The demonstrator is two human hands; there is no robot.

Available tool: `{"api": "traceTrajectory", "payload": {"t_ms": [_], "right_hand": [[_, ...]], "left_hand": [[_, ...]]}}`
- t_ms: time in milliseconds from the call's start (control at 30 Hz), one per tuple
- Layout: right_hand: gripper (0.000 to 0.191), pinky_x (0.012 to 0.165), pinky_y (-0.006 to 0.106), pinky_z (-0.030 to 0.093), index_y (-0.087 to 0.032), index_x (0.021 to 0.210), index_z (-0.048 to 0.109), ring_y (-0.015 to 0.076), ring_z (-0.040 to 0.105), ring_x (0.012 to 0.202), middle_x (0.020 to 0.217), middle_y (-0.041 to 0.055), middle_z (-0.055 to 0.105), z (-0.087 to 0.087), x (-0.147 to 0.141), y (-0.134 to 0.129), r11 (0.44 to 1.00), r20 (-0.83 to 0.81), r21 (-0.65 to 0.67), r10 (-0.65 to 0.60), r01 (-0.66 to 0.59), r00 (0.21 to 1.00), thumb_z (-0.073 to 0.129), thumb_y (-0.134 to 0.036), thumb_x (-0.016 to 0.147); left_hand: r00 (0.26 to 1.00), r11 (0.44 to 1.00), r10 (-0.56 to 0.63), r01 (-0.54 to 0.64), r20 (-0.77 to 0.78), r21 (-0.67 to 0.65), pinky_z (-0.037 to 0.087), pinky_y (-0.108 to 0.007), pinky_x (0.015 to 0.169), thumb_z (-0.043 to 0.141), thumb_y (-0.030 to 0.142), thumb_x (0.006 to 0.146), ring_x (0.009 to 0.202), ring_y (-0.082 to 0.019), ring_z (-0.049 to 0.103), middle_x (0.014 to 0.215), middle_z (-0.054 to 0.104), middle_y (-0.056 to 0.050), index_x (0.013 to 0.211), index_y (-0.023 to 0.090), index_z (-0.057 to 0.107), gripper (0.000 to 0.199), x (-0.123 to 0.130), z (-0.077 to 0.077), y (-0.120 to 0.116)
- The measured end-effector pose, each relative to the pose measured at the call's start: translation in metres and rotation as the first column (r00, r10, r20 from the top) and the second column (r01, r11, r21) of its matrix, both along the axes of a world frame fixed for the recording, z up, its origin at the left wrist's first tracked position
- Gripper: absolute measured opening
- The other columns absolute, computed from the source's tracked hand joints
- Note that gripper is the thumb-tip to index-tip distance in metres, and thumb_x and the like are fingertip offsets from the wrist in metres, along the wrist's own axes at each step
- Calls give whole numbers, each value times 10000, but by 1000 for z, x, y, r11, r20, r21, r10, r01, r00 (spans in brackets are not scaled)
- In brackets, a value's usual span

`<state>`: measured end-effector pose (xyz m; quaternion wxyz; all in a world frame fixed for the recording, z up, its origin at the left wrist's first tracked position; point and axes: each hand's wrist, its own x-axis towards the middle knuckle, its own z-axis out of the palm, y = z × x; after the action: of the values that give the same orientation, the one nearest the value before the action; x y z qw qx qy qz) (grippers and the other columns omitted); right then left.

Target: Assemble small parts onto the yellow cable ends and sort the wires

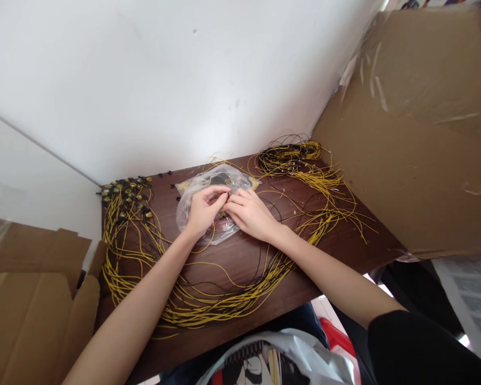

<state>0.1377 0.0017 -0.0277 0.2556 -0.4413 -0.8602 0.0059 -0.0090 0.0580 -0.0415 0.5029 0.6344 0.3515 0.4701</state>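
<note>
My left hand (206,209) and my right hand (251,215) meet over a clear plastic bag (184,214) in the middle of the brown table. Both have thumb and fingers pinched together, almost touching. A tiny dark and light piece shows at the left fingertips, too small to name; the right fingers hide whatever they pinch. Dark and yellow parts show through the bag. A thin yellow wire curves down below the left hand. Around the front of the bag sweeps a long bundle of yellow and black wires (192,315), with small black and yellow parts (130,195) at its left end.
Coiled yellow and black wires (284,158) lie at the back right of the table (240,264). A white wall (164,80) rises behind. Cardboard stands at the right (417,133) and lower left (32,310). An open white bag (316,358) with spring-like black coils is below the front edge.
</note>
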Motion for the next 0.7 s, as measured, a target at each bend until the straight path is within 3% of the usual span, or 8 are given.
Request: {"api": "traceTrajectory", "payload": {"t_ms": [267, 433, 700], "right_hand": [[272, 756, 350, 306, -184, 1032, 640, 211, 417, 867, 876, 84, 597, -2, -3, -1, 998, 122, -6, -68, 69, 990, 392, -201, 923], [236, 761, 342, 311, -218, 979, 665, 200, 419, 884, 892, 73, 579, -2, -1, 0, 1000, 60, -30, -6, 8, 998, 441, -205, 909], [174, 810, 350, 355, -157, 896, 640, 208, 456, 924, 916, 80, 611, 0, 2, 2, 998, -8, -58, 7, -7, 1000, 494, -251, 887]], "left_hand": [[1000, 1000, 4, -4, 13, -24, 522, -247, 725, 662, 270, 720, 764, -142, 641, 882, 690, -66, 897, 133, 675, 225, -1, -3, 1], [1000, 999, 23, -24, -9, -26, 519, -237, 673, 654, 278, 723, 690, -127, 631, 858, 690, -64, 909, 129, 673, 239, -1, -1, 0], [999, 999, 39, -39, -5, -25, 528, -258, 703, 658, 277, 716, 739, -154, 652, 855, 695, -66, 888, 128, 673, 229, 0, 1, 0]]}}
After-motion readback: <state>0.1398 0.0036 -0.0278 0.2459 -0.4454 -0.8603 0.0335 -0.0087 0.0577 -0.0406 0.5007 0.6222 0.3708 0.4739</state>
